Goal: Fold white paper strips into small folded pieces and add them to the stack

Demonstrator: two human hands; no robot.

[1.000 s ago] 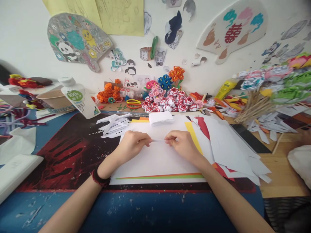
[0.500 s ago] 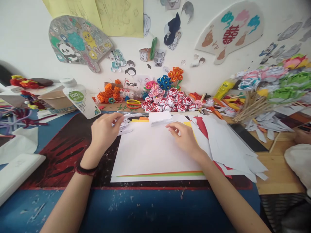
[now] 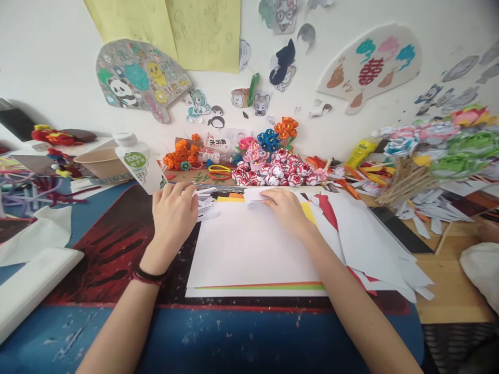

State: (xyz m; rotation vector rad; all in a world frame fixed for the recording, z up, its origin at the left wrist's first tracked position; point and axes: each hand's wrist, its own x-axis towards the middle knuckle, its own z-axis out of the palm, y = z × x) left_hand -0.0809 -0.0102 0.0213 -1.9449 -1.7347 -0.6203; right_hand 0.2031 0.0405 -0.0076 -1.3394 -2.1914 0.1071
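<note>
Large white sheets (image 3: pixel 253 249) lie stacked on the dark mat (image 3: pixel 105 254), with orange and green edges showing at the front. My right hand (image 3: pixel 286 208) reaches over the small white paper stack (image 3: pixel 253 197) at their back edge, its fingertips on that stack. Left of the sheets, my left hand (image 3: pixel 174 215) is beside a pile of white paper strips (image 3: pixel 206 205). Its fingers are bent, and their tips and anything between them are hidden behind the hand.
A white bottle (image 3: pixel 140 163) and a brown bowl (image 3: pixel 103 161) stand at the back left. Red-and-white flowers (image 3: pixel 273 171) line the wall. Loose white papers (image 3: pixel 362 239) lie right, a white case (image 3: pixel 35 285) left.
My right hand has moved onto the small paper stack. My left hand has turned, its fingers now bent down near the strips. The camera view has shifted slightly.
</note>
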